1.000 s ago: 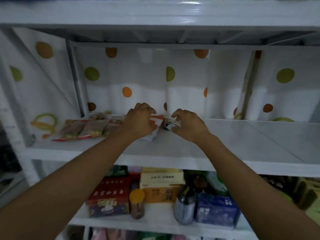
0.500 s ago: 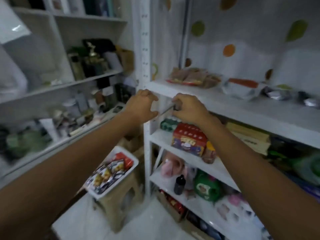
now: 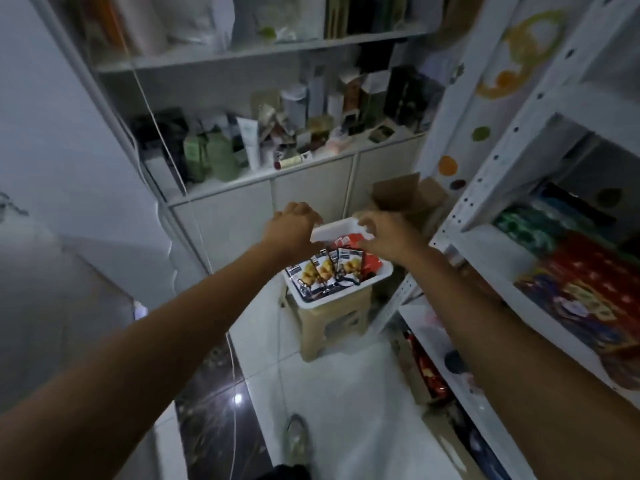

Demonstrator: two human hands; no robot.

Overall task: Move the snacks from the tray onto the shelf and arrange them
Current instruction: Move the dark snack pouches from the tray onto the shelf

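A white tray (image 3: pixel 331 231) sits on a beige plastic stool (image 3: pixel 329 320) on the floor, left of the white shelf rack (image 3: pixel 485 233). Inside it lie several dark snack packets (image 3: pixel 325 271) with yellow food pictures, and red packets (image 3: pixel 372 263) behind them. My left hand (image 3: pixel 291 226) hovers over the tray's far left rim with its fingers bent down. Over the far right rim, my right hand (image 3: pixel 384 235) has its fingers spread and loosely curled. Neither hand holds anything. Whether the fingers touch the tray, I cannot tell.
The rack's lower shelves hold red and green boxes (image 3: pixel 585 299). An open cardboard box (image 3: pixel 408 199) stands behind the tray. A white cabinet ledge (image 3: pixel 277 143) crowded with bottles fills the back wall. A thin white cable (image 3: pixel 166 143) hangs at left.
My view swung from the upper shelf, where both hands worked at packets, down and left to the tray. Both hands came away from the shelf and now reach over the tray.
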